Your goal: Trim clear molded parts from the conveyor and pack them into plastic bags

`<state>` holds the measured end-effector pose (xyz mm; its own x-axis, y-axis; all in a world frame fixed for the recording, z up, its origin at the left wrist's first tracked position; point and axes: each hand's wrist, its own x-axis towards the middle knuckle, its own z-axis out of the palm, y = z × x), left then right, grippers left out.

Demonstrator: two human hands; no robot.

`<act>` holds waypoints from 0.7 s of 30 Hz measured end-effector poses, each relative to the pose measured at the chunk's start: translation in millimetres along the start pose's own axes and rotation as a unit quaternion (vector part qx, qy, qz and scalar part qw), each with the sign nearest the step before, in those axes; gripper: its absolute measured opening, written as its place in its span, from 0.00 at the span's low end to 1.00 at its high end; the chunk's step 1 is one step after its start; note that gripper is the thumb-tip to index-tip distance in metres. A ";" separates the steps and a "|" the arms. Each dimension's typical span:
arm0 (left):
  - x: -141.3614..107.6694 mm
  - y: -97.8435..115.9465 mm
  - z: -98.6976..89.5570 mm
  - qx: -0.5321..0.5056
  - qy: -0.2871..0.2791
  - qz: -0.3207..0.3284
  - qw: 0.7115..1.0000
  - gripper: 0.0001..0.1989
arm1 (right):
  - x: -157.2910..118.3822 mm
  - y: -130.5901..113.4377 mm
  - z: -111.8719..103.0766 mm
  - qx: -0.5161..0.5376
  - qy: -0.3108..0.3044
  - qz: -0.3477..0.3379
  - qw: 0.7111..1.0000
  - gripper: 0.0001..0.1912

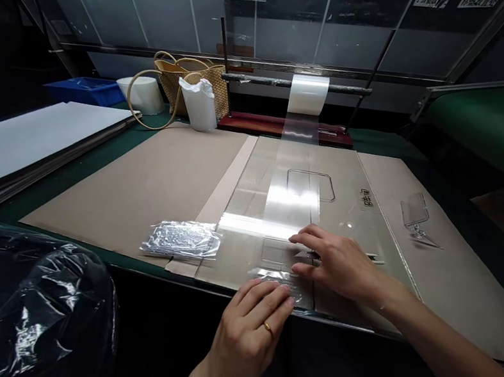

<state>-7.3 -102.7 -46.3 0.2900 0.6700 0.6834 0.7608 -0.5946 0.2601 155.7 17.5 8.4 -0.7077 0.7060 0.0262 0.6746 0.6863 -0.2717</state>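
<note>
A strip of clear film [294, 183] runs from a roll [308, 94] on a black bar down over the covered work board [253, 182]. My right hand [341, 263] is over the board beside the film's lower end, thumb and fingers apart around a thin pointed tool [307, 255]; whether it grips the tool is unclear. My left hand [254, 325], with a ring, rests its fingertips on a small clear packet [278, 277] at the board's front edge. Left of it lies a stack of clear packets [182, 239].
White sheets [31, 137] are stacked at the left. Behind are a blue tray [84, 90], a woven bag [218, 88] and a white roll [198, 104]. Clear plastic pieces [416, 214] lie at the right. Dark plastic [31, 305] fills the lower left.
</note>
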 end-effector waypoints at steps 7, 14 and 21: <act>1.2 0.6 -3.8 0.003 -0.023 -0.006 1.000 0.15 | 3.2 1.9 3.0 -0.034 -0.004 -0.008 0.999 0.19; -4.3 3.4 -7.8 0.042 -0.048 -0.026 0.998 0.18 | -24.8 -13.4 -3.6 -0.142 0.058 0.051 0.987 0.10; 3.9 7.5 -14.0 0.010 -0.089 -0.082 0.993 0.18 | -17.0 -31.1 8.5 -0.146 0.102 -0.097 0.979 0.09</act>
<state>-8.6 -110.8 -32.1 0.2570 0.8264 0.5010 0.8174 -0.4625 0.3435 145.0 -17.3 8.2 -0.7918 0.5577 0.2492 0.5843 0.8104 0.0427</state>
